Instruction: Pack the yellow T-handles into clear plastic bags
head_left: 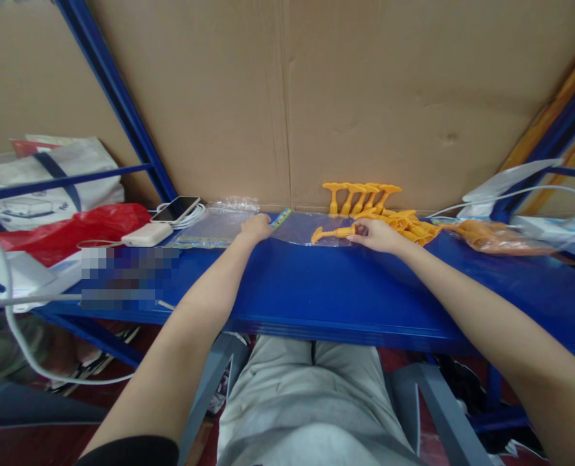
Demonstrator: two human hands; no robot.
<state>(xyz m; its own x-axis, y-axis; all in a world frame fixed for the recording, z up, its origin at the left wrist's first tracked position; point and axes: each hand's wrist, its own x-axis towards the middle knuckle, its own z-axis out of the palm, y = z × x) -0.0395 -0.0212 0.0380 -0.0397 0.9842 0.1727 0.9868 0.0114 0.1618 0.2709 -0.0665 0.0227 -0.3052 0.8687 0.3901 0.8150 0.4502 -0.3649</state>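
The right hand (372, 234) grips a yellow T-handled piece (337, 233), crossbar toward the left hand (257, 228), over a clear plastic bag (298, 226). The left hand is at the bag's printed strip (282, 219); its grip cannot be told. Apparent step: aligning piece and bag; next requirement: steady bag.

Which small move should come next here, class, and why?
Probably easing the orange T-shaped piece slightly toward the left hand: the right hand grips one end, the T end overlaps the clear bag, and the left hand is at the printed strip. Whether the piece is inside is unclear.
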